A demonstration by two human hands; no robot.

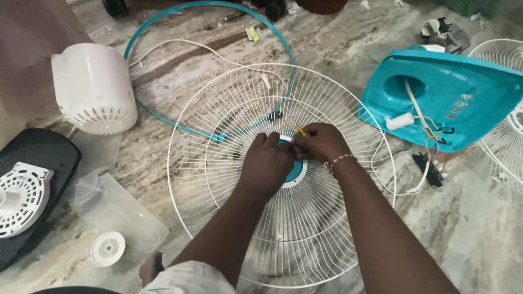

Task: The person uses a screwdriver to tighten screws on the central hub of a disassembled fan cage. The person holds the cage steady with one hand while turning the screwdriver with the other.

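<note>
While my left hand (268, 163) presses closed on the teal hub (296, 171) of the white wire fan guard (283, 174) lying on the floor, my right hand (321, 142) pinches a yellow-tipped tool (300, 130) at twelve o'clock — light, springy wires, likely easily bent, best gripped at hub or rim.

A round white wire fan guard (283, 174) lay on the marbled stone floor (468, 228), overlapping a thin teal plastic ring (210, 11) behind it. A white ribbed plastic motor cover (95, 87) lay to its left, a teal plastic fan base (447, 98) to its right.
</note>
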